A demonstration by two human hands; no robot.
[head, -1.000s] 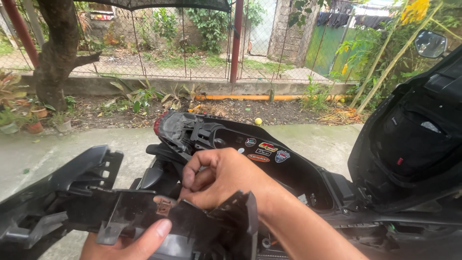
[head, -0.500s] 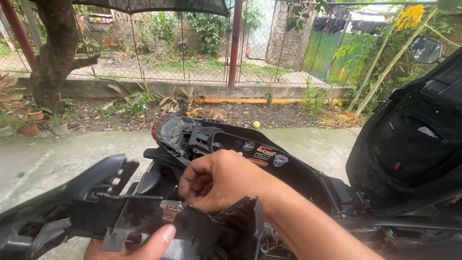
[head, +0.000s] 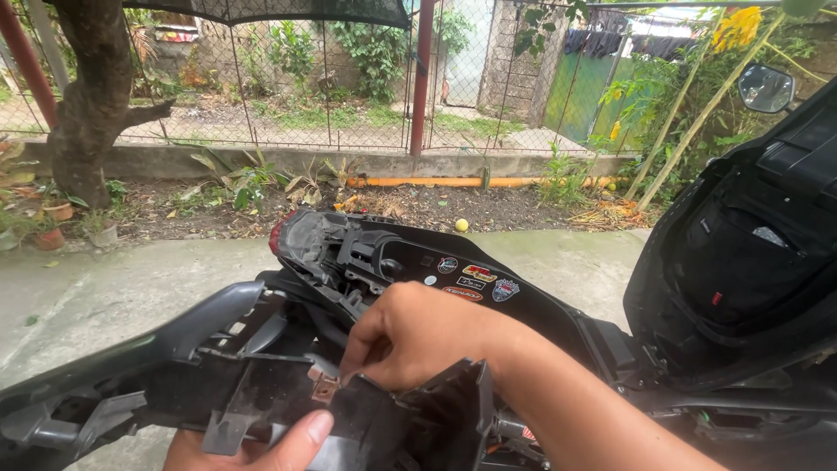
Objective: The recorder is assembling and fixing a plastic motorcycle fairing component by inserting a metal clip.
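A black plastic body panel [head: 157,384] of a scooter lies across the lower left, its ribbed inner side facing me. My left hand [head: 270,442] grips the panel's lower edge, thumb on top. My right hand [head: 418,336] reaches over the panel, fingers curled and pinched at a small brown metal clip [head: 324,386] set in the panel. Behind both hands the scooter's stripped rear frame [head: 392,257] shows, black, with several small stickers on its side.
The raised scooter seat [head: 750,244] stands open at the right, a mirror [head: 765,87] above it. Concrete ground [head: 105,288] spreads to the left. A tree trunk [head: 96,96], wire fence [head: 288,78], red post [head: 422,78] and plants line the back.
The panel has shifted slightly lower and left in view. My right hand stays pinched at the clip, and my left thumb has slid a little along the panel's edge.
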